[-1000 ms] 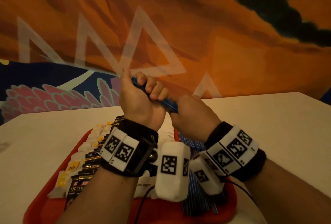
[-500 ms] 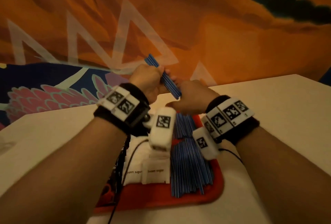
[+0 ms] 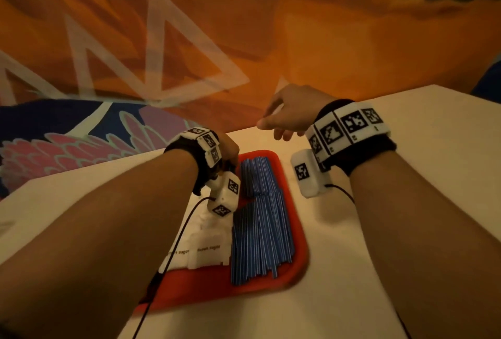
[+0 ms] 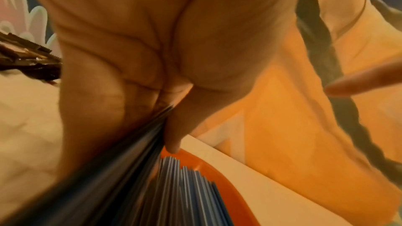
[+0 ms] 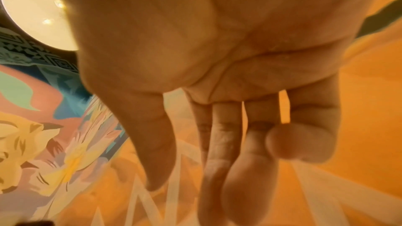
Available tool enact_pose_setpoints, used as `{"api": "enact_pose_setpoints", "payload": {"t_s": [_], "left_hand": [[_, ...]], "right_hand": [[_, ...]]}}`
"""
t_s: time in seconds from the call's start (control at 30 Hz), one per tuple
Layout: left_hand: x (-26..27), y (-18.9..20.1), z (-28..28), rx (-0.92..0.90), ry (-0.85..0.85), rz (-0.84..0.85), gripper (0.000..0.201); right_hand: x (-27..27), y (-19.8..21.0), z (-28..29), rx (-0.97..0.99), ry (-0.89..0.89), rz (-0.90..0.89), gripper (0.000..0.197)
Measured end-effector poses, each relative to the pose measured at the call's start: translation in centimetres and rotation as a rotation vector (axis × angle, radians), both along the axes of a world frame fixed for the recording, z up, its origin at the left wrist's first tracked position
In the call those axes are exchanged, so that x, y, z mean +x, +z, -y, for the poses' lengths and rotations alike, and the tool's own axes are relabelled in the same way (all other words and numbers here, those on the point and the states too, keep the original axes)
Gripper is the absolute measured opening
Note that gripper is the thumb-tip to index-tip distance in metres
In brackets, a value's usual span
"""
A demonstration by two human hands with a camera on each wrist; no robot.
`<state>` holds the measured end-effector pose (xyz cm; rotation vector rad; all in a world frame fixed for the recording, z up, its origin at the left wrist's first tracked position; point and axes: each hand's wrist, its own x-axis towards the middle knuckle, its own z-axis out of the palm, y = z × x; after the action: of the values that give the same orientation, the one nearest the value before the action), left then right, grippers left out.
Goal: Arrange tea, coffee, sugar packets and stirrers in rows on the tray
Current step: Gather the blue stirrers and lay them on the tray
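A red tray [image 3: 298, 252] lies on the white table. Blue striped stirrers [image 3: 260, 238] fill its right side in two overlapping rows, and white sugar packets [image 3: 208, 254] lie to their left. My left hand [image 3: 227, 149] is low over the tray's far part; in the left wrist view its thumb and fingers pinch a bundle of blue stirrers [image 4: 130, 152] beside the laid stirrers [image 4: 189, 188]. Dark coffee sachets [image 4: 28, 54] show at the left edge there. My right hand [image 3: 284, 116] hovers above the tray's far right corner, fingers relaxed and holding nothing [image 5: 228, 152].
The white table [image 3: 406, 203] extends to the right of the tray and in front of it. A painted orange and blue wall [image 3: 271, 27] stands just behind the table's far edge. Black cables run from the wrist cameras down over my forearms.
Both hands held the stirrer bundle raised before the wall. Now the right hand has let go and moved right, and the left hand has lowered the bundle onto the tray.
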<state>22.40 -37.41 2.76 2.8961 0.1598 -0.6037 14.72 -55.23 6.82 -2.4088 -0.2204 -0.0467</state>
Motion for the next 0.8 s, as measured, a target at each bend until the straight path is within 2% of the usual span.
{"api": "enact_pose_setpoints", "payload": {"t_s": [0.07, 0.17, 0.27, 0.43, 0.53, 0.6, 0.67, 0.73, 0.8], "left_hand": [[-0.7, 0.2, 0.5, 0.106, -0.07, 0.05, 0.022], [-0.6, -0.3, 1.1, 0.137, -0.128, 0.041, 0.033], [-0.6, -0.6, 1.6, 0.18, -0.081, 0.069, 0.04], [0.4, -1.4, 1.3, 0.262, -0.127, 0.111, 0.044], [0.6, -1.5, 1.5, 0.245, -0.122, 0.099, 0.035], [0.3, -1.3, 1.7, 0.276, -0.163, 0.161, 0.026], [-0.3, -1.2, 2.1, 0.34, -0.192, 0.18, 0.028], [-0.3, -1.6, 2.5, 0.293, -0.171, 0.114, 0.028], [-0.3, -1.9, 2.6, 0.223, -0.154, 0.066, 0.036]], "right_hand": [[-0.1, 0.1, 0.0, 0.022, -0.001, 0.005, 0.035], [-0.1, 0.1, -0.1, 0.031, 0.001, 0.003, 0.034], [-0.1, 0.0, -0.1, 0.046, 0.003, -0.004, 0.032], [0.0, 0.0, -0.1, 0.041, 0.005, -0.007, 0.03], [0.0, 0.0, -0.2, 0.036, 0.008, -0.006, 0.029], [0.1, 0.0, -0.2, 0.032, 0.008, -0.007, 0.028], [0.1, 0.0, -0.2, 0.024, 0.005, -0.007, 0.027], [0.2, -0.1, -0.3, 0.015, 0.007, -0.011, 0.027], [0.2, -0.1, -0.4, 0.017, 0.009, -0.014, 0.026]]}}
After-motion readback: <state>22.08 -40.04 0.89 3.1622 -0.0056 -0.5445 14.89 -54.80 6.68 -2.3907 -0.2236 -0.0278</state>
